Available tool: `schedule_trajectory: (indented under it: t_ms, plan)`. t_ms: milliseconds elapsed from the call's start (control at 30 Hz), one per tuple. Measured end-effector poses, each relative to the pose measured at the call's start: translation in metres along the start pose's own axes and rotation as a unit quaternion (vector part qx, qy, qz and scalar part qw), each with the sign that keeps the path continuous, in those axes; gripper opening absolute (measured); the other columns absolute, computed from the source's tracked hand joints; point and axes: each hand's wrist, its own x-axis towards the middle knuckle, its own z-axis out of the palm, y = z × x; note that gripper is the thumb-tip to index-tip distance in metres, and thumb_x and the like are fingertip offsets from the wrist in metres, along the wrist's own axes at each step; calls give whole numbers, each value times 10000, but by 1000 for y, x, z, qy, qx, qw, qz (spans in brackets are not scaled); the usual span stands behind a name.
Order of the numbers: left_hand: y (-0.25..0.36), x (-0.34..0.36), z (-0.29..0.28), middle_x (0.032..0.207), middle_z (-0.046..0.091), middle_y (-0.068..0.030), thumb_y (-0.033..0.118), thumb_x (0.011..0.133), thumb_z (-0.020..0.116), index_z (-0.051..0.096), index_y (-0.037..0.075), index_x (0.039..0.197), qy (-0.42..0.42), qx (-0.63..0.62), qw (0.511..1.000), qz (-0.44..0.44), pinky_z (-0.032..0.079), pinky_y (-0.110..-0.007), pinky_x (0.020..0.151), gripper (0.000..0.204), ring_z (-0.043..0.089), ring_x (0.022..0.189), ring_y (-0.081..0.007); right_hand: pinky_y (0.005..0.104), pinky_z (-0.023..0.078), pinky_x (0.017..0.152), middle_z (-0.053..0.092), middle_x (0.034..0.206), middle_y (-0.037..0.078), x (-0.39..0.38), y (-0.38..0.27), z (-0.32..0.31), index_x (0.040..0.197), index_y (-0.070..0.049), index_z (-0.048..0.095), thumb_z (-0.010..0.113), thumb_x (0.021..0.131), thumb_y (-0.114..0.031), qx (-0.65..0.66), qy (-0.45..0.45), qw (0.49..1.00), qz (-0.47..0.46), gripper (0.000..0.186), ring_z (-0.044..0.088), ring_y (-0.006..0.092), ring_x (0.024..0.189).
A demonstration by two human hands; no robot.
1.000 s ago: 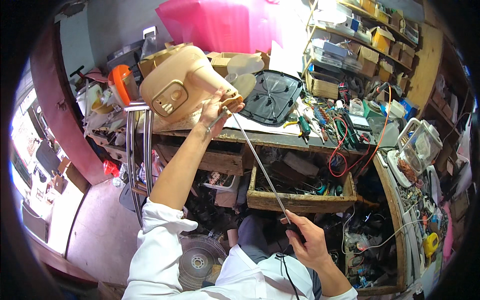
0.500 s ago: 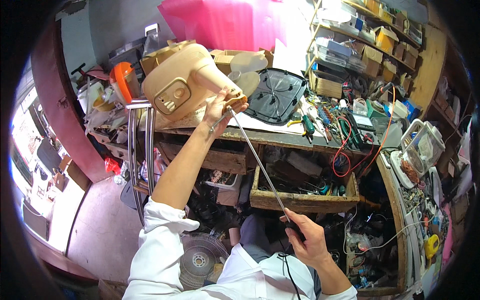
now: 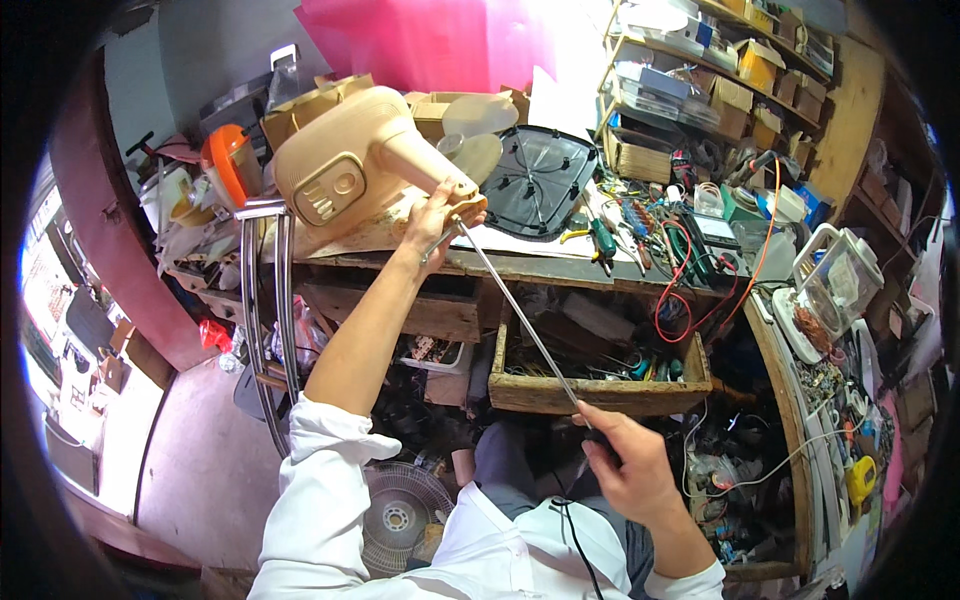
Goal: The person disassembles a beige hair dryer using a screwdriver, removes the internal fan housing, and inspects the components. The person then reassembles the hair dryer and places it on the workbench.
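A beige plastic appliance housing [image 3: 330,150] with a panel of buttons and a dial rests tilted on the bench. Its narrow neck reaches toward me, and my left hand [image 3: 430,220] is closed around the open neck end. A short thin metal piece [image 3: 440,241] shows by that hand's palm and wrist. My right hand [image 3: 632,463] grips the dark handle of a long screwdriver [image 3: 518,318], low in front of me. Its thin shaft slants up to the left, the tip at the neck's opening. Whether the tip sits on a screw is too small to see.
Behind the neck lies a black square plate [image 3: 540,185]. Pliers and screwdrivers [image 3: 605,240] crowd the bench to the right. Below, an open wooden drawer [image 3: 600,392] juts toward me. Bent chrome tubes [image 3: 250,320] stand at left; a fan grille [image 3: 397,518] lies low down.
The view has shifted slightly, moving the bench a little left in the picture. Both hands keep their holds; my right hand and the screwdriver handle have turned slightly.
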Motion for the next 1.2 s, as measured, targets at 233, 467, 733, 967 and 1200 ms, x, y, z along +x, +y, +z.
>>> schedule_trajectory:
  t_ms: [233,467,733,967,1200]
  plan:
    - [-21,11,-6,1003,737,-174,363,1044,611,616,-43,1148,-10,-27,1000,2,664,-385,715,419,764,863,-273,256,495,492,698,1034,227,25,23,-40,1532,-59,454,584,1030,-74,590,-160,757,232,518,601,131,645]
    - [-35,19,-12,1005,742,-152,401,1032,630,632,1,1136,24,18,1000,5,643,-392,757,413,765,874,-259,334,518,537,630,836,125,30,25,-26,1497,-121,548,650,875,-3,-380,2,918,-110,641,668,239,668]
    - [-52,40,-19,910,745,-155,376,1066,574,667,-32,1095,33,88,995,17,597,-345,640,420,741,766,-248,277,538,744,712,1107,116,36,59,-41,1500,-70,522,732,845,-32,148,-42,979,135,688,663,120,899]
    - [-62,40,-25,927,750,-165,422,1056,575,671,-30,1087,62,94,994,-2,551,-317,558,462,719,742,-221,211,423,399,713,1056,196,41,53,-36,1507,-8,443,590,979,-31,570,-61,777,260,548,566,112,568]
    - [-56,29,-26,933,756,-150,408,1057,581,661,-34,1107,55,85,995,-9,562,-316,592,452,721,736,-210,218,397,393,687,870,89,45,80,-21,1387,1,584,599,1020,-80,276,-9,937,212,376,542,79,532]
